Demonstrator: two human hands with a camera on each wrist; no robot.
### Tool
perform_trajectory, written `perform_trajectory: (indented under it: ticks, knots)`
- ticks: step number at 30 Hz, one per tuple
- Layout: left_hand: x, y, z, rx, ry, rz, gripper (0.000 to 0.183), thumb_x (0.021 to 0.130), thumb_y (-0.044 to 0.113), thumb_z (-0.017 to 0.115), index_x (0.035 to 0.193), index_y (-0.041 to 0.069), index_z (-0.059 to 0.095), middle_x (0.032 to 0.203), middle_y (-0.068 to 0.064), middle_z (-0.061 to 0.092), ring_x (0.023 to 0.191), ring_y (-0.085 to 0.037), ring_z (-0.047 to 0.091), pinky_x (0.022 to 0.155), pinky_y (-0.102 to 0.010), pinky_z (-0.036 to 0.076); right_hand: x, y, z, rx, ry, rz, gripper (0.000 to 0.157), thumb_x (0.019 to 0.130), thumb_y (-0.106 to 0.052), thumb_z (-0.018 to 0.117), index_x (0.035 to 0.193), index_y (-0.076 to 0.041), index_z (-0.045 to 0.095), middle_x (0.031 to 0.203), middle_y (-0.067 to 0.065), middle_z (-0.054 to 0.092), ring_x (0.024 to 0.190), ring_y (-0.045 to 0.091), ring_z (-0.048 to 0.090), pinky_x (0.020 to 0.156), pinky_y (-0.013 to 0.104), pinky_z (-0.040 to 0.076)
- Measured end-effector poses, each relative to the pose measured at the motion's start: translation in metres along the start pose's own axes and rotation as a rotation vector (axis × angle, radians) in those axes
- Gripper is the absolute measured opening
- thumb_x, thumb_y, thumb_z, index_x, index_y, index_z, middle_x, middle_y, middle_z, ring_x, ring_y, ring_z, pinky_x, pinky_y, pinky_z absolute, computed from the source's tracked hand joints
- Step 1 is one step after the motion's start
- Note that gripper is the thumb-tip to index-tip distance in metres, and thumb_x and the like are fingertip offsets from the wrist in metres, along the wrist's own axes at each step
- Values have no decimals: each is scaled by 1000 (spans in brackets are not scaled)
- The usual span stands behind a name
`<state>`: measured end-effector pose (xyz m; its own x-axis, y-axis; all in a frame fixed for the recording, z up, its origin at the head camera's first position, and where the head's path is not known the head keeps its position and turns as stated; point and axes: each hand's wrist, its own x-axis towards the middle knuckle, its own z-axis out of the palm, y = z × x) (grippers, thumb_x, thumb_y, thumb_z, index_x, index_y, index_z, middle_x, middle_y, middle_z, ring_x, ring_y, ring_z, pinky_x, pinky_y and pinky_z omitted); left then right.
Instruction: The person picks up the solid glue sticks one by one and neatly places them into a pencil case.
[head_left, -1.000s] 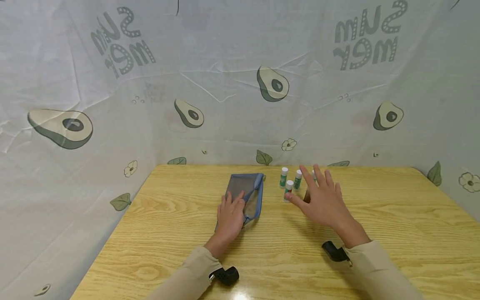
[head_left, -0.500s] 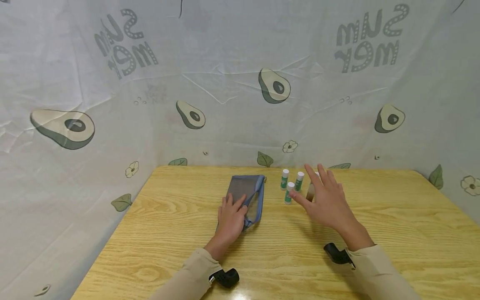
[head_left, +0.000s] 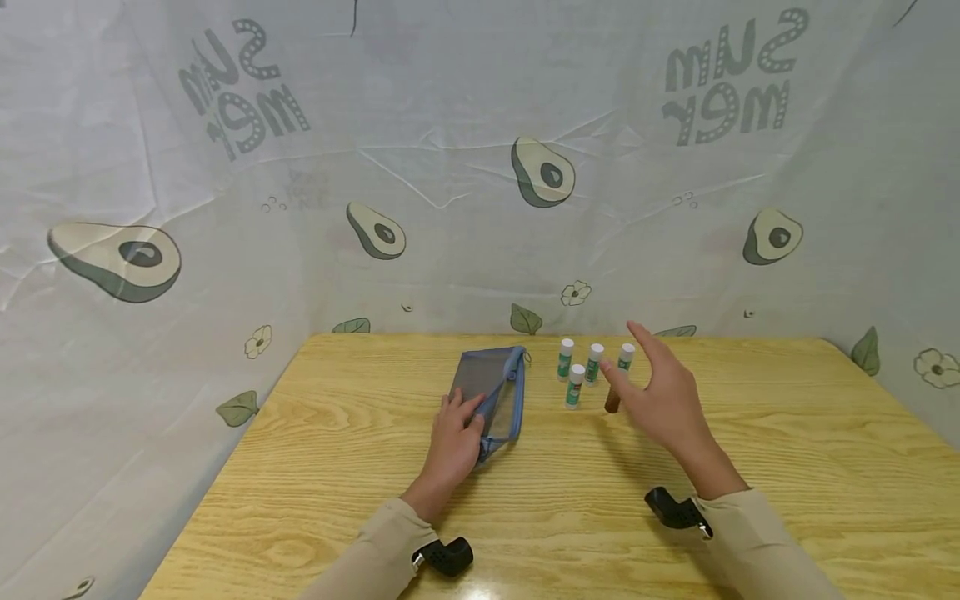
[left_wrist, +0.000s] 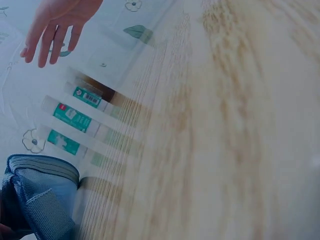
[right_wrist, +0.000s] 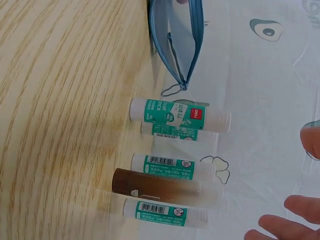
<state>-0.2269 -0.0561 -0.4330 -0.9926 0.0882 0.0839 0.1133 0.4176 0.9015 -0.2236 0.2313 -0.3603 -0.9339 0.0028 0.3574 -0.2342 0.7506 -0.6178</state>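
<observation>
A blue-edged mesh zip pouch (head_left: 483, 375) lies on the table, its zipped side gaping. My left hand (head_left: 452, 442) holds its near part, thumb at the opening and fingers over the upper mesh. Several green-and-white glue sticks stand upright right of the pouch, the closest one (head_left: 574, 387) in front of the others. Beside them stands a brown tube (right_wrist: 155, 186) with a clear cap, partly hidden behind my right hand in the head view. My right hand (head_left: 667, 408) is raised near the tube, thumb and index finger spread apart, holding nothing.
The wooden table (head_left: 570, 533) reaches back to a pale curtain (head_left: 450, 167) printed with avocados, leaves and flowers. A black camera is strapped at each beige sleeve.
My right hand's fingers have drawn together and turned, baring more of the rightmost glue stick and brown tube. The pouch opening gapes slightly wider as my left hand shifts a little toward me.
</observation>
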Motion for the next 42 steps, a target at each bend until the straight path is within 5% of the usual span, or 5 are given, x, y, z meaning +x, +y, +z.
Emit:
perform_trajectory:
  ticks: [6, 13, 17, 29, 42]
  knots:
    - [-1, 1, 0, -27, 0, -2, 42, 109, 9, 51, 149, 1, 60, 172, -32, 24, 162, -56, 5, 126, -78, 9, -2, -2, -1, 6, 68, 12, 76, 106, -45, 62, 168, -13, 32, 169, 26, 38, 150, 56, 39, 111, 77, 38]
    - [-3, 1, -1, -68, 27, -24, 39, 109, 7, 50, 145, -1, 63, 173, -27, 25, 164, -50, 7, 128, -73, 13, -4, -1, 4, 57, 147, 50, 70, 106, -40, 64, 166, -13, 39, 165, 23, 45, 86, 48, 71, 78, 53, 56]
    - [-4, 0, 0, -95, 57, -46, 36, 109, 6, 51, 140, -6, 65, 173, -24, 29, 165, -46, 10, 130, -68, 17, -5, -1, 8, 182, 195, 86, 65, 104, -32, 70, 161, -9, 47, 161, 18, 52, 146, 44, 53, 113, 56, 51]
    - [-4, -2, 1, -172, 121, -74, 37, 110, 9, 51, 142, -2, 64, 172, -17, 36, 165, -41, 16, 131, -63, 21, -5, 7, 18, 399, 233, 289, 56, 100, -27, 75, 152, -10, 60, 151, 11, 65, 140, 28, 63, 88, -1, 47]
    - [-1, -6, 3, -183, 128, -78, 39, 109, 8, 50, 146, 3, 63, 171, -16, 38, 166, -38, 16, 131, -62, 22, -6, 15, 28, 417, 158, 400, 50, 102, -23, 73, 150, -10, 62, 149, 14, 65, 135, 29, 65, 80, 0, 47]
